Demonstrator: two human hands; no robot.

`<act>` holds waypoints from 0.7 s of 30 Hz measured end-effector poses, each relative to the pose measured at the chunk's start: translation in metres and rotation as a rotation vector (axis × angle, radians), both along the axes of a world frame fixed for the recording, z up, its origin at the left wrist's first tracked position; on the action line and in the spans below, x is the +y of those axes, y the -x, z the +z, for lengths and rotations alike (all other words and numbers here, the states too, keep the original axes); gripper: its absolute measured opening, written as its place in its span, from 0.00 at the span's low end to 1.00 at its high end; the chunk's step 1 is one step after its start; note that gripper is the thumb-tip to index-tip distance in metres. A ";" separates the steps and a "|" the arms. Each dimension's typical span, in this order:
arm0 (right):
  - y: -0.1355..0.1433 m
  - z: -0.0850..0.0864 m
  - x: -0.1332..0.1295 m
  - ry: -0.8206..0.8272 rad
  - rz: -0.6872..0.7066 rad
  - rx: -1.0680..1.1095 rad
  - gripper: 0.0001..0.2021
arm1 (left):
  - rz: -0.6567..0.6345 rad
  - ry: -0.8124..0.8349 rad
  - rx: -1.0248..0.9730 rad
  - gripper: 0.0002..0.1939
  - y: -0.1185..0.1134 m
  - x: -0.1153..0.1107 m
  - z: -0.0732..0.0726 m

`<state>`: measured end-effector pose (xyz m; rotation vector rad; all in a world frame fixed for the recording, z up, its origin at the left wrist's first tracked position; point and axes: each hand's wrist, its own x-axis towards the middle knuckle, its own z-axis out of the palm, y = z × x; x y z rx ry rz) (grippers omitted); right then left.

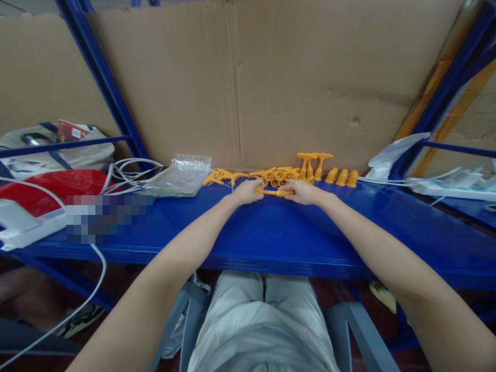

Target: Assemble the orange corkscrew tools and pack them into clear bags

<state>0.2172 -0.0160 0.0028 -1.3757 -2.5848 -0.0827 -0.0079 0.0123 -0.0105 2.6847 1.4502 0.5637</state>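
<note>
A blue shelf [271, 232] runs across the view, backed by cardboard [271, 77]. At far left lie a red bag [58, 188], white cables [132, 173] and a clear plastic bag [180, 175]. Next, flat orange parts [225, 177] lie by the cardboard. At centre the left hand [246, 192] and right hand [304, 192] each pinch one end of a short orange rod [276, 192], held level just above the shelf. Behind it sits a cluster of orange pieces [281, 175], with two T-shaped ones [313, 163] standing upright. Further right stand three orange cones [341, 177], then a white power strip [445, 188].
</note>
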 end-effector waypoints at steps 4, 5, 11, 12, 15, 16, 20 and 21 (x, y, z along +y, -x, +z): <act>0.001 -0.002 0.001 -0.014 0.022 0.121 0.19 | 0.038 -0.066 -0.010 0.17 0.000 0.001 0.000; 0.001 -0.002 0.002 -0.018 0.030 0.151 0.19 | 0.046 -0.061 -0.016 0.17 0.000 0.000 0.000; 0.000 -0.004 0.006 -0.040 0.034 0.218 0.21 | 0.079 -0.051 0.017 0.17 -0.003 -0.004 0.002; -0.002 -0.004 0.007 -0.031 0.025 0.238 0.22 | 0.086 -0.057 0.021 0.17 -0.003 -0.005 0.003; -0.009 -0.003 0.010 0.072 -0.014 0.363 0.25 | 0.111 -0.073 0.018 0.18 -0.003 -0.005 0.003; -0.011 -0.002 0.011 0.121 -0.029 0.419 0.25 | 0.115 -0.079 0.012 0.18 -0.003 -0.005 0.003; -0.018 -0.001 0.012 0.284 -0.079 0.600 0.19 | 0.127 -0.109 -0.008 0.18 -0.002 -0.006 0.004; -0.018 -0.001 0.012 0.325 -0.087 0.635 0.17 | 0.133 -0.117 -0.009 0.18 -0.002 -0.006 0.004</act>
